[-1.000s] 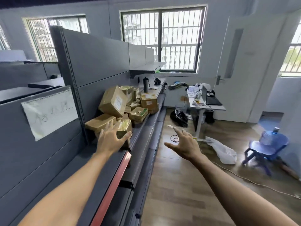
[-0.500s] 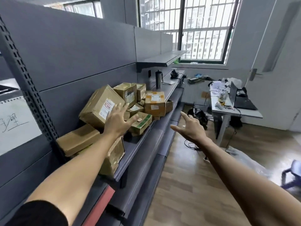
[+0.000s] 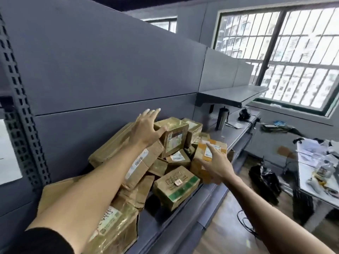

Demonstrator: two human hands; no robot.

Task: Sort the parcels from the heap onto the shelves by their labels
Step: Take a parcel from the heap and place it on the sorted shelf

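- The large tilted brown cardboard parcel (image 3: 110, 145) is partly hidden by the left forearm.
- The white paper sign (image 3: 8, 154) is cut off at the left edge.
- The print on the parcels' labels is blurred beyond reading.

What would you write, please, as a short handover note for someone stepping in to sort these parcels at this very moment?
Left hand: open, fingers spread over the top parcel of the heap; contact unclear.
Right hand: open, fingers reaching to the orange-taped parcel; no grip yet.
Parcels: all heaped on the grey shelf, including the green-striped box at the front edge.
Done: nothing lifted out that I can see.
Left: pick one, read its label, shelve it, repeat for the whole heap.
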